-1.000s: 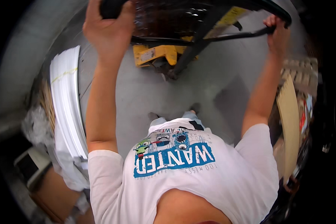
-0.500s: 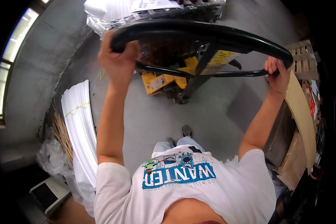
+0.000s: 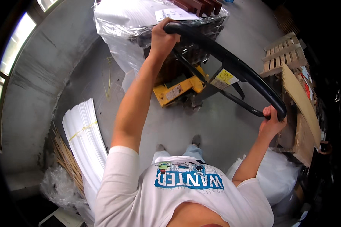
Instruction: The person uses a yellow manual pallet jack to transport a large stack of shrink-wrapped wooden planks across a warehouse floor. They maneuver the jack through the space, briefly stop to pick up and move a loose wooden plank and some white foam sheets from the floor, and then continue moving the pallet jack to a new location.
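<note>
Both my hands grip the black loop handle (image 3: 235,62) of a yellow pallet jack (image 3: 182,89). My left hand (image 3: 164,41) wraps round its far left end, close to the wrapped load. Round the near right end closes my right hand (image 3: 272,122). The handle slants from far left down to near right. Beyond the jack's yellow body stands a load wrapped in clear plastic film (image 3: 117,47), with a white paper sheet (image 3: 175,14) and dark brown slatted pieces (image 3: 201,6) on top. The jack's forks are hidden.
White long strips (image 3: 85,132) tied with yellow band lie at left, beside thin wooden sticks (image 3: 66,162) and crumpled plastic film (image 3: 60,187). A grey wall (image 3: 45,68) with windows runs along the left. At right are wooden pallets (image 3: 284,56), a tan board (image 3: 301,102) and a white plastic bag (image 3: 280,174).
The handle has swung from nearly level to a steep slant. My left hand moved right and farther away; my right hand came nearer. More of the wrapped load shows.
</note>
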